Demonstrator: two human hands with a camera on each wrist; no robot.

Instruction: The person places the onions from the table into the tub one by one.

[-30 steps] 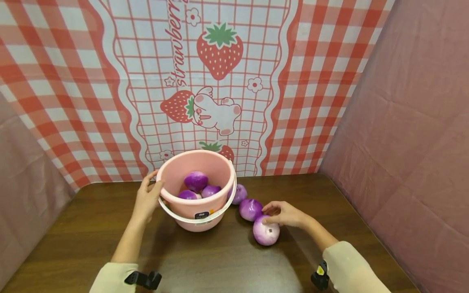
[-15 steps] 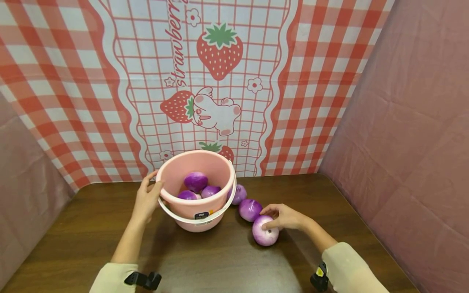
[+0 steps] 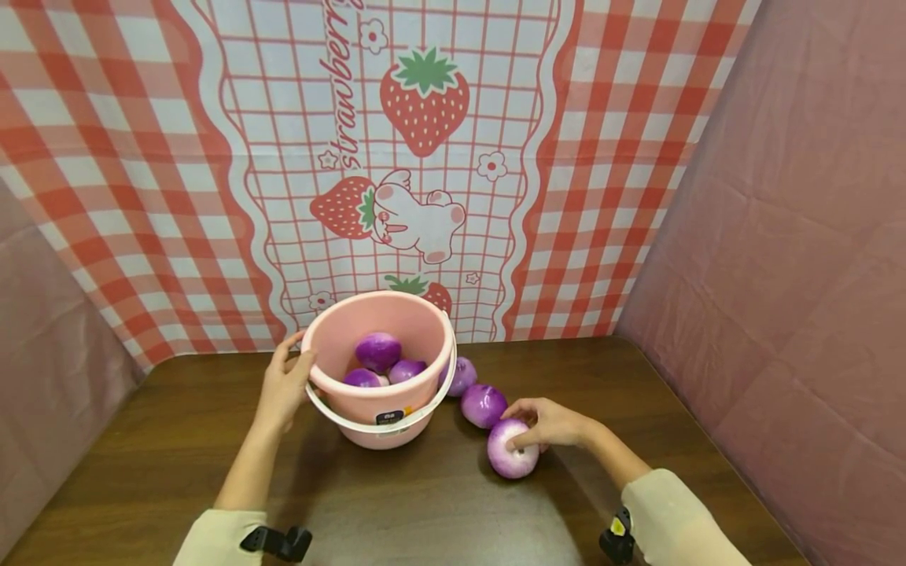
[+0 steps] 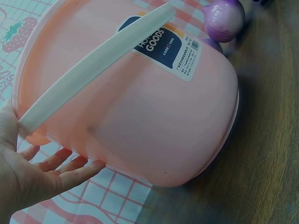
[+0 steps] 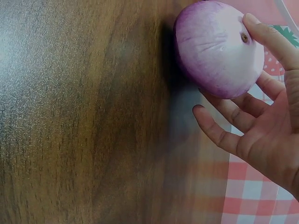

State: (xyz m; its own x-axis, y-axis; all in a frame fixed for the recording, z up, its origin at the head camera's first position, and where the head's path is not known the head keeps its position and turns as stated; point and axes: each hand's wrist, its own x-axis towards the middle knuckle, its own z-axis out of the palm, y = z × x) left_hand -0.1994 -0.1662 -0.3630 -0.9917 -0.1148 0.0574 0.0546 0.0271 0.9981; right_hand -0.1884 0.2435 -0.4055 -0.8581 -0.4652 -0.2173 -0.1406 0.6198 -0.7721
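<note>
A pink bucket [image 3: 378, 409] with a white handle [image 4: 100, 63] stands left of centre on the table, several purple onions [image 3: 378, 351] inside it. At its left rim is my left hand [image 3: 283, 385], thumb by the edge and fingertips against the outer wall in the left wrist view. My right hand [image 3: 559, 423] holds a pale purple-and-white onion [image 5: 217, 49]; its thumb presses near the root end while fingers reach round the far side, and the little finger stands off. Beside that onion lies a darker purple onion [image 3: 484, 406].
Another purple onion [image 3: 462, 377] sits behind, close to the bucket's right side. The brown wooden table [image 3: 396, 511] ends at a hanging cloth [image 3: 594, 196] with strawberries and red checks. Pink cloth [image 3: 771, 259] hangs at both sides.
My right hand has moved slightly down over the pale onion, its thumb now lying across the top by the root end. The left hand and bucket have stayed put.
</note>
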